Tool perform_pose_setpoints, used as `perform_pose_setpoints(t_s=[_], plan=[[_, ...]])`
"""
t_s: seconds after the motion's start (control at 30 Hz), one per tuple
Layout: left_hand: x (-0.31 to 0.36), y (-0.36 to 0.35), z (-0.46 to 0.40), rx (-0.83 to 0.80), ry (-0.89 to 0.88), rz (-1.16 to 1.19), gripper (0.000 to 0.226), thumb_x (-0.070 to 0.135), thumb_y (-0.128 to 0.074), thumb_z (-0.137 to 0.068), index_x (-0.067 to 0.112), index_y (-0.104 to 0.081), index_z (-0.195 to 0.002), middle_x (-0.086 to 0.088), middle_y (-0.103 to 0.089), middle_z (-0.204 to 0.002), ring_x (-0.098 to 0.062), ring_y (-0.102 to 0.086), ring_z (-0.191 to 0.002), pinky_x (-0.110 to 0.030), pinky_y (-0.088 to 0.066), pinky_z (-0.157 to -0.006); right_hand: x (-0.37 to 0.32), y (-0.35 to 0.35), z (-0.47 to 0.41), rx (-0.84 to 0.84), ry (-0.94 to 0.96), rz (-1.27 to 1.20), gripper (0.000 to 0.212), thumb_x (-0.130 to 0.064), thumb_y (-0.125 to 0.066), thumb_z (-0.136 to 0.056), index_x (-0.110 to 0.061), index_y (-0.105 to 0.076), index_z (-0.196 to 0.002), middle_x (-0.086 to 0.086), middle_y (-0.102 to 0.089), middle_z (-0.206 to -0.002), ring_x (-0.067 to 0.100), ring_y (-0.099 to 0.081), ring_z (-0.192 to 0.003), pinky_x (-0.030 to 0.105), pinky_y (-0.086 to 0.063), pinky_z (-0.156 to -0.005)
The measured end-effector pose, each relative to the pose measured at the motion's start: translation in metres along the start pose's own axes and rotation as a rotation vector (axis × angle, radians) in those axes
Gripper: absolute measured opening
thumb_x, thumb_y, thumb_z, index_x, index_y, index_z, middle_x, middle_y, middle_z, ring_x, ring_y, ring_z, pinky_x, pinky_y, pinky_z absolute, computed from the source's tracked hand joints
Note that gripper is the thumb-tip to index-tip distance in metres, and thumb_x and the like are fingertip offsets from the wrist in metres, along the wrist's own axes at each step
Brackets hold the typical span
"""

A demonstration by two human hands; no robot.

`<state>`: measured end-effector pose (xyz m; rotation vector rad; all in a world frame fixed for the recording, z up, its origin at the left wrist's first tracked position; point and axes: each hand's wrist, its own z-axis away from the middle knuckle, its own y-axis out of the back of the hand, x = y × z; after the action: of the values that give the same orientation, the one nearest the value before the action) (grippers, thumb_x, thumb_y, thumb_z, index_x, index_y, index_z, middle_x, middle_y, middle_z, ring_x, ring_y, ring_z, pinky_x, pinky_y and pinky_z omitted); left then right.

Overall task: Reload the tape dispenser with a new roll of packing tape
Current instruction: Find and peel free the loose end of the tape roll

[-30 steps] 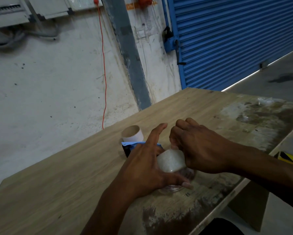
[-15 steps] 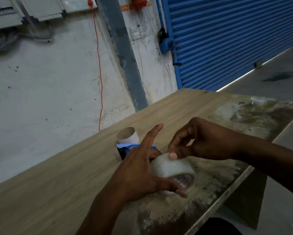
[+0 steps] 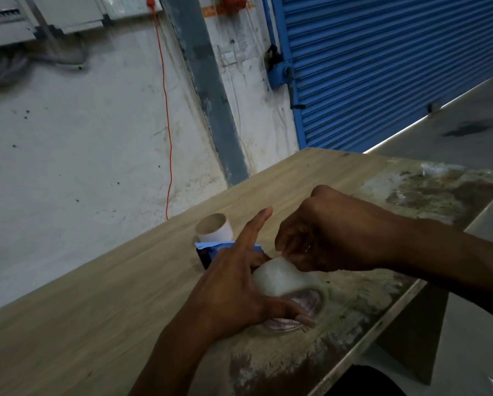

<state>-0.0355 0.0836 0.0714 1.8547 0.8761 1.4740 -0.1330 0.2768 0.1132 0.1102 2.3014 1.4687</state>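
Observation:
A roll of clear packing tape stands tilted on the wooden table. My left hand grips the roll from the left, thumb across its open lower side and index finger stretched out. My right hand is bunched above the roll, fingertips pinched at its top edge; whether they hold the tape's free end I cannot tell. The blue and black tape dispenser lies just behind my left hand, mostly hidden. An empty cardboard core stands upright behind the dispenser.
The table's right part is stained and worn, and its near right edge runs diagonally past my right forearm. A white wall with an orange cable and a blue roller shutter stand beyond the table.
My right hand has lifted off the roll's side and now pinches at its top edge. The roll has tipped so its open side shows under my left thumb.

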Motion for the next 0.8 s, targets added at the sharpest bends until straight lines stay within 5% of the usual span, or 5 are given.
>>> perform_pose_setpoints(t_s=[0.4, 0.5, 0.67, 0.8], plan=[[-0.002, -0.004, -0.001, 0.105, -0.004, -0.045, 0.125, 0.067, -0.091, -0.052, 0.065, -0.014, -0.150, 0.026, -0.071, -0.099, 0.004, -0.066, -0.098, -0.037, -0.057, -0.090, 0.003, -0.007, -0.006, 0.106, -0.162, -0.107, 0.030, -0.012, -0.091, -0.070, -0.019, -0.077, -0.096, -0.009, -0.076, -0.074, -0.004, -0.069, -0.065, 0.006, -0.047, -0.056], [-0.001, -0.004, -0.001, 0.139, 0.018, -0.062, 0.122, 0.072, -0.088, -0.054, 0.064, -0.014, -0.150, 0.027, -0.067, -0.103, 0.005, -0.064, -0.101, -0.035, -0.055, -0.094, 0.001, -0.015, -0.006, 0.201, -0.186, -0.096, 0.032, -0.016, -0.092, -0.068, -0.021, -0.078, -0.097, -0.011, -0.076, -0.076, -0.002, -0.070, -0.067, 0.010, -0.053, -0.063], [-0.008, 0.000, -0.001, 0.092, 0.048, -0.035, 0.134, 0.071, -0.089, -0.050, 0.066, -0.001, -0.151, 0.021, -0.074, -0.095, 0.002, -0.067, -0.092, -0.036, -0.057, -0.087, 0.009, -0.007, -0.004, 0.084, -0.131, -0.321, 0.023, -0.014, -0.085, -0.081, -0.020, -0.079, -0.103, -0.010, -0.078, -0.092, 0.000, -0.074, -0.082, 0.030, -0.064, -0.074], [-0.006, 0.001, -0.001, 0.070, 0.033, -0.017, 0.139, 0.069, -0.090, -0.050, 0.065, 0.004, -0.152, 0.021, -0.075, -0.093, 0.005, -0.067, -0.090, -0.030, -0.056, -0.087, 0.013, -0.001, -0.003, 0.032, -0.111, -0.449, 0.029, -0.020, -0.083, -0.083, -0.019, -0.078, -0.112, -0.010, -0.080, -0.097, 0.001, -0.075, -0.090, 0.023, -0.060, -0.081]])
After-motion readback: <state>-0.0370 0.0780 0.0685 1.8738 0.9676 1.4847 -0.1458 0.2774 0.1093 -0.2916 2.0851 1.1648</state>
